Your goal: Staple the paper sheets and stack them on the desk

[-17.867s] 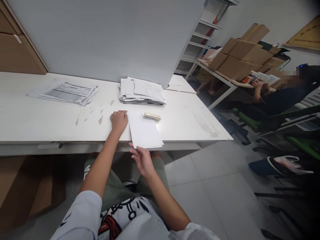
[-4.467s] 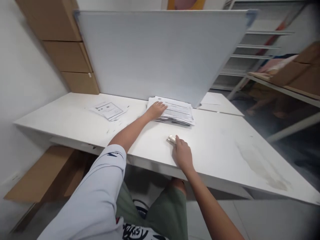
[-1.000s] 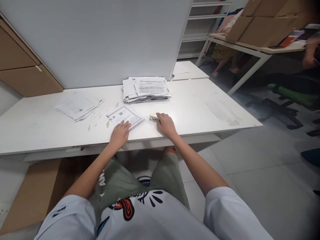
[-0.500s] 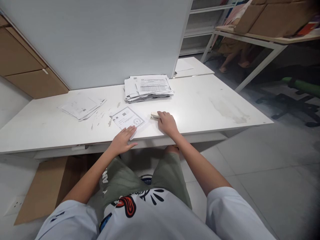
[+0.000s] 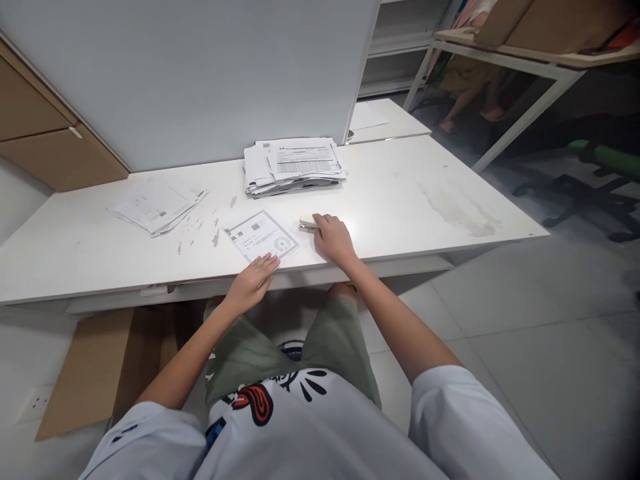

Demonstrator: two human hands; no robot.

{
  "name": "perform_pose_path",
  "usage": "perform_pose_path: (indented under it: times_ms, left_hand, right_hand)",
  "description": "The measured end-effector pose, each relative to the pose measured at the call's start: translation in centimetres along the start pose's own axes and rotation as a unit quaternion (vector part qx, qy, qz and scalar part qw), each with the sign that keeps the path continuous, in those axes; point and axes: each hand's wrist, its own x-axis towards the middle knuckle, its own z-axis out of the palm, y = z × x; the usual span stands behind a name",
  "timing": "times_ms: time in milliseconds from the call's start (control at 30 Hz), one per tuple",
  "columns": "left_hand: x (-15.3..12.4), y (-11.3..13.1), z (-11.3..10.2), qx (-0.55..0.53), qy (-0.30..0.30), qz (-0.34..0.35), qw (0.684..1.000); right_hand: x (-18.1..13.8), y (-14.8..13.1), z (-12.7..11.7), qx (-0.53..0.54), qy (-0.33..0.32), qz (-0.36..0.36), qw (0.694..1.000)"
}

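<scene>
Sheet lies flat near the surface's front edge; it's my landmark. My left hand is open, palm down, fingertips just touching the sheet's near corner, rest of the hand off the edge. My right hand is just right of the sheet, curled loosely over the stapler; I can't tell if it's actually gripping it or only resting on it. To do this well I'd pin the sheet with more than fingertips so it can't skate, and bring the stapler in square to a corner. Behind the sheet: thick paper stack against the divider. Back-left: thin pile, with scuffs between. Nothing blocks either hand.
</scene>
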Motion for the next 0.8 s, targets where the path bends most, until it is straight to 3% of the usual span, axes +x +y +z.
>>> perform_pose_path:
  times_ms: [233,333,567,800]
  left_hand:
    - [0.1,-1.8,-1.9,0.093,-0.085,0.028,0.992]
    - [0.0,-2.2,-1.8,0.106,-0.079,0.007,0.991]
    - [2.1,2.6,0.7,0.188,0.003,-0.157,0.969]
    - [4.4,5.1,2.5,0.194,0.000,-0.180,0.964]
  right_hand:
    - [0.2,0.1,-0.1,0.017,-0.005,0.004,1.000]
    - [0.1,0.2,-0.2,0.051,0.003,0.006,0.999]
    - [-0.3,0.3,-0.6,0.099,0.009,0.001,0.995]
    - [-0.2,0.4,-0.3,0.122,0.014,-0.042,0.991]
